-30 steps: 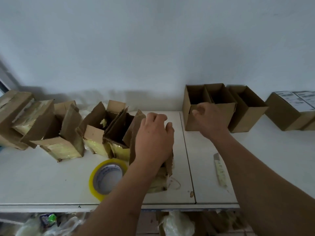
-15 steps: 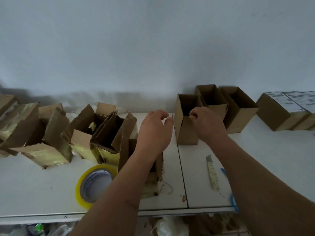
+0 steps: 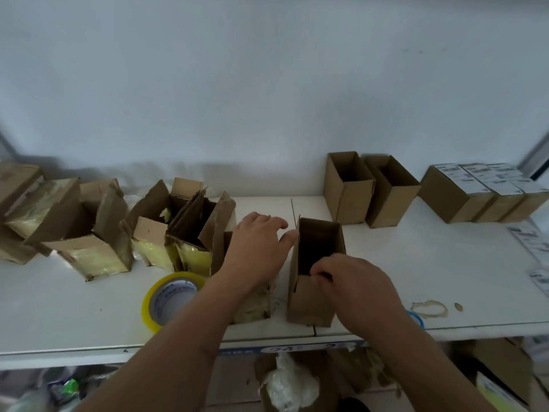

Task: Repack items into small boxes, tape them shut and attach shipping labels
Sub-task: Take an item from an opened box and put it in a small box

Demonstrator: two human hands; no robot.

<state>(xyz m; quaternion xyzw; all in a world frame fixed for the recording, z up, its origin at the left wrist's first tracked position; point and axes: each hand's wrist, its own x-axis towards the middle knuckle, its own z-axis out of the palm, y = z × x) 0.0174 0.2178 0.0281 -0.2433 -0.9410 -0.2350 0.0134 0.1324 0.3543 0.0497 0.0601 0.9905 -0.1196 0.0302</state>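
The small open box point(image 3: 312, 295) stands upright near the front edge of the white desk point(image 3: 416, 263), its mouth facing up. My right hand point(image 3: 353, 288) pinches its near rim, fingers curled over the edge. My left hand point(image 3: 257, 248) hovers just left of it with fingers loosely spread, over a torn opened carton point(image 3: 255, 301) whose contents I cannot make out. A roll of yellow packing tape point(image 3: 166, 298) lies flat to the left. Two more empty boxes point(image 3: 371, 191) stand by the wall, and labelled sealed boxes point(image 3: 475, 191) sit far right. Ripped old cartons point(image 3: 118, 230) crowd the left side.
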